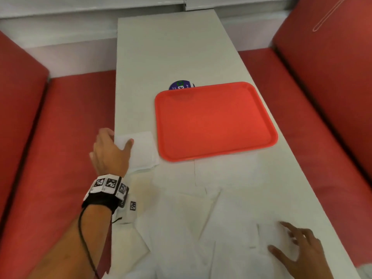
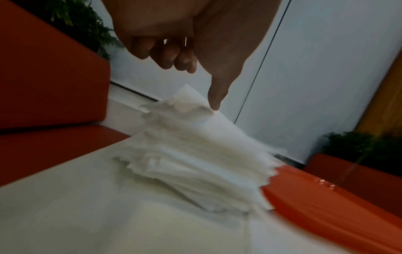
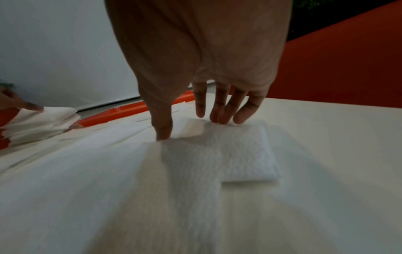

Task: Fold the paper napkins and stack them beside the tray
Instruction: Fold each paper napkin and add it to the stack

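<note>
A red tray (image 1: pixel 215 119) (image 2: pixel 326 206) (image 3: pixel 121 111) lies on the white table (image 1: pixel 171 47). Left of it sits a stack of folded white napkins (image 1: pixel 144 152) (image 2: pixel 195 163) (image 3: pixel 39 125). My left hand (image 1: pixel 118 137) (image 2: pixel 191 84) hovers at the stack's left edge; its thumb touches the top napkin, which is tilted up, while the other fingers curl above it and hold nothing. Unfolded napkins (image 1: pixel 201 218) overlap across the near table. My right hand (image 1: pixel 289 242) (image 3: pixel 191 127) rests with spread, straight fingers on a small folded napkin (image 1: pixel 268 231) (image 3: pixel 243 154) at the near right.
A round purple and green disc (image 1: pixel 182 85) peeks out behind the tray's far edge. Red upholstered benches (image 1: pixel 66 137) (image 1: pixel 322 137) flank the narrow table. The stack lies close to the table's left edge. Bare tabletop stretches beyond the tray.
</note>
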